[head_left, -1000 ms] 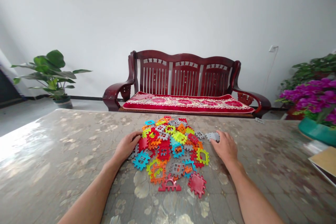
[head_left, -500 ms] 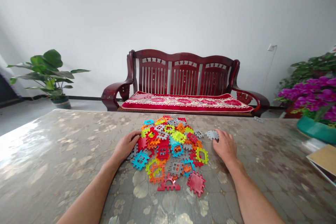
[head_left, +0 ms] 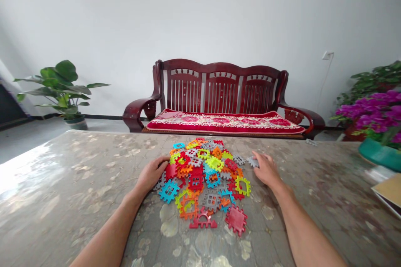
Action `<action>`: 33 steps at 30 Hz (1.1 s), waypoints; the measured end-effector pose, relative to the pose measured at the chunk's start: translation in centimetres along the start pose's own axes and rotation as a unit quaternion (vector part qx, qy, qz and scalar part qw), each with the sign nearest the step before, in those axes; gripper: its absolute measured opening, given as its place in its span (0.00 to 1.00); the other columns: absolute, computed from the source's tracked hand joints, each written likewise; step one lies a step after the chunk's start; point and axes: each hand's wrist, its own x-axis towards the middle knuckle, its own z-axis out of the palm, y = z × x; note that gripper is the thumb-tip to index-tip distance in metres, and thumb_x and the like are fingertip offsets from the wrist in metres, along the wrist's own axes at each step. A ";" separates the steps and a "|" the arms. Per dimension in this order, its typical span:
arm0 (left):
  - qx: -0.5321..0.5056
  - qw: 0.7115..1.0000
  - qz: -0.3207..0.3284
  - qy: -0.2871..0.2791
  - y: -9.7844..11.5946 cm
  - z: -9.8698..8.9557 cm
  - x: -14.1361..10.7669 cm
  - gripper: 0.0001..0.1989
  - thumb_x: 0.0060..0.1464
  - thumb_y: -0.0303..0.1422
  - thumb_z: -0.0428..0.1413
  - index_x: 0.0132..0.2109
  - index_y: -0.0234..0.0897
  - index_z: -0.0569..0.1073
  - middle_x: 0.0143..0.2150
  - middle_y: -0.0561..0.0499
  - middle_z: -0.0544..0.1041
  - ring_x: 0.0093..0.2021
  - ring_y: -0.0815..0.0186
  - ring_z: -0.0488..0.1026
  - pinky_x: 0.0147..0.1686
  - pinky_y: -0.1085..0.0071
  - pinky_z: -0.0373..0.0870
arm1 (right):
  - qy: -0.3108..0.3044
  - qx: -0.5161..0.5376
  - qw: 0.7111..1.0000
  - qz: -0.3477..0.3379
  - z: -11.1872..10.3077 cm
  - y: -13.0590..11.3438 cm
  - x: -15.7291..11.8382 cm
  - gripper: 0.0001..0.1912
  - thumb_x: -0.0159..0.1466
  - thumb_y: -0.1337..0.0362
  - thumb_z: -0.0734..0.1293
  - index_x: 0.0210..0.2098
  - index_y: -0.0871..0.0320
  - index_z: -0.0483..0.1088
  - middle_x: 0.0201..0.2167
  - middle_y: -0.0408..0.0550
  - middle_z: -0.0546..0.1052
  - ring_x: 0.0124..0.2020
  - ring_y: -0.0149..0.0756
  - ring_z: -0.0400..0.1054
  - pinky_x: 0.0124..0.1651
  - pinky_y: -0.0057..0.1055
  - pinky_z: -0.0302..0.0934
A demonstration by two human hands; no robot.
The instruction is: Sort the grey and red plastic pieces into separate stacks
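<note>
A heap of plastic interlocking tiles [head_left: 196, 180] in red, orange, lime, blue and grey lies on the table in front of me. Many have notched edges and window-like cut-outs. At the heap's left edge rests my left hand [head_left: 153, 172], fingers stretched along the tiles and touching them, the tips partly hidden. My right hand [head_left: 266, 168] lies on the other side with its fingers apart. Its forefinger and thumb are at a grey tile [head_left: 251, 161] on the heap's right edge. Nearest me are a red square tile [head_left: 236, 219] and a red arched tile [head_left: 203, 220].
The patterned table [head_left: 78, 200] is glossy. One grey tile [head_left: 311, 142] lies apart near its far edge. On the right are a teal flowerpot [head_left: 376, 153] with purple flowers and a box [head_left: 390, 192]. Beyond the table stands a wooden bench [head_left: 221, 87]; a potted plant [head_left: 67, 91] is at left.
My right hand has shifted slightly left over the grey tile, its forefinger now more stretched out and covering part of it. My left hand stays beside the heap. The whole view has drifted slightly.
</note>
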 end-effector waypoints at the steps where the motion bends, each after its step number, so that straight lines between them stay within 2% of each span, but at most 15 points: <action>1: 0.000 1.000 0.000 -0.001 0.0 0.0 0.0 0.21 0.57 0.41 0.45 0.49 0.42 0.77 0.51 0.51 0.80 0.52 0.57 0.75 0.55 0.64 0.67 | 0.002 0.007 1.000 0.001 0.1 0.1 0.1 0.36 0.51 0.76 0.61 0.59 0.52 0.64 0.48 0.46 0.78 0.53 0.47 0.62 0.54 0.43 0.56; 5: -0.002 1.000 0.000 -0.002 0.1 0.0 0.0 0.21 0.58 0.41 0.45 0.50 0.42 0.77 0.51 0.52 0.80 0.52 0.58 0.75 0.55 0.65 0.67 | 0.017 0.028 0.999 -0.014 0.7 0.7 0.4 0.35 0.51 0.78 0.60 0.57 0.53 0.66 0.44 0.45 0.78 0.49 0.44 0.63 0.52 0.40 0.57; 11: -0.005 1.000 0.000 0.001 0.1 0.0 0.0 0.21 0.57 0.41 0.45 0.50 0.43 0.77 0.51 0.53 0.80 0.51 0.58 0.75 0.54 0.66 0.68 | 0.047 0.044 0.994 -0.091 0.8 1.2 1.6 0.27 0.54 0.80 0.56 0.46 0.54 0.74 0.43 0.47 0.78 0.49 0.41 0.64 0.55 0.38 0.57; 15: -0.001 1.000 -0.004 0.008 0.0 0.0 0.0 0.21 0.57 0.41 0.46 0.49 0.43 0.78 0.51 0.53 0.80 0.52 0.58 0.75 0.54 0.66 0.68 | 0.056 0.045 0.992 -0.107 1.2 1.5 1.7 0.34 0.50 0.81 0.56 0.50 0.53 0.72 0.51 0.46 0.75 0.55 0.41 0.61 0.59 0.40 0.55; 18: 0.000 1.000 -0.004 0.010 -0.1 0.1 0.0 0.21 0.57 0.41 0.46 0.49 0.44 0.78 0.50 0.53 0.80 0.51 0.58 0.76 0.54 0.66 0.68 | 0.070 0.059 0.994 -0.061 1.7 2.2 1.2 0.38 0.46 0.81 0.56 0.53 0.52 0.69 0.54 0.46 0.73 0.56 0.42 0.62 0.59 0.41 0.55; 22: 0.001 1.000 -0.005 0.005 -0.4 0.2 0.1 0.21 0.57 0.42 0.45 0.49 0.43 0.78 0.50 0.52 0.80 0.51 0.58 0.75 0.54 0.65 0.68 | 0.096 0.076 0.992 0.002 1.6 2.7 0.4 0.35 0.47 0.77 0.57 0.54 0.53 0.68 0.52 0.48 0.74 0.55 0.44 0.64 0.58 0.43 0.57; 26: 0.010 1.000 -0.012 0.002 -0.4 0.2 0.1 0.22 0.57 0.42 0.45 0.50 0.43 0.77 0.51 0.52 0.80 0.52 0.58 0.75 0.54 0.64 0.68 | 0.078 0.065 0.995 -0.017 1.0 2.0 0.0 0.30 0.53 0.67 0.61 0.56 0.53 0.66 0.56 0.49 0.72 0.58 0.47 0.61 0.61 0.46 0.54; 30: 0.009 1.000 -0.010 0.001 -0.1 0.0 0.0 0.22 0.57 0.42 0.45 0.50 0.43 0.77 0.51 0.52 0.80 0.51 0.58 0.75 0.54 0.64 0.68 | 0.041 0.030 0.998 -0.026 0.8 0.9 0.1 0.30 0.59 0.55 0.63 0.60 0.53 0.63 0.61 0.48 0.68 0.63 0.52 0.54 0.63 0.50 0.51; 33: 0.008 1.000 -0.013 0.003 -0.1 0.0 0.0 0.22 0.56 0.42 0.45 0.49 0.43 0.77 0.51 0.52 0.80 0.51 0.58 0.75 0.54 0.64 0.68 | 0.016 -0.001 1.000 -0.009 0.8 0.5 0.3 0.30 0.60 0.53 0.64 0.60 0.55 0.64 0.60 0.51 0.70 0.63 0.54 0.54 0.62 0.51 0.50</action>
